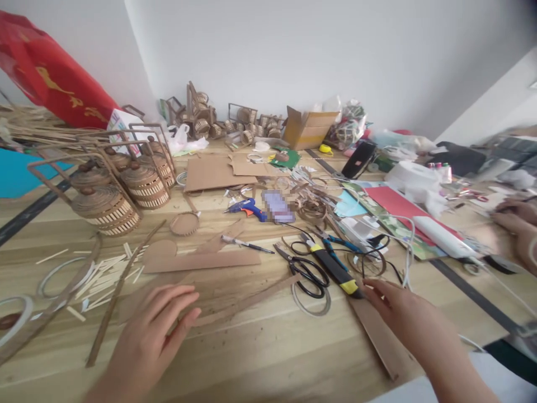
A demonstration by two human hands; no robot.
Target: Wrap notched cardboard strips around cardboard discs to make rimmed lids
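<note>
Head view, clock read from its middle; wooden tabletop (243,364), crowded; both hands out over its near part. Left hand (153,322) at eight o'clock: open, fingers loosely bent, palm holding nothing visible; thumb close to one end of a thin brown strip (251,301), which slants from there towards the scissors (290,259) at five o'clock. Right hand (400,310) at four o'clock: fingers bent, tips at the near end of a black-and-yellow tool (331,266); cannot tell whether they grip it or only rest there; tool lies just right of the scissors, pointing towards eleven.

A flat brown board (375,338) lies beside the right hand; pale sticks (104,280) scattered at ten o'clock from the left hand; pen (251,245) at seven from the middle, above a long brown piece (201,262); blue glue gun (243,206) just left of centre.

Further off: lidded slatted baskets (145,182) with squared handles at nine; cardboard box (314,131), flaps raised, at one; another person's hand (516,218) at three, blurred.
</note>
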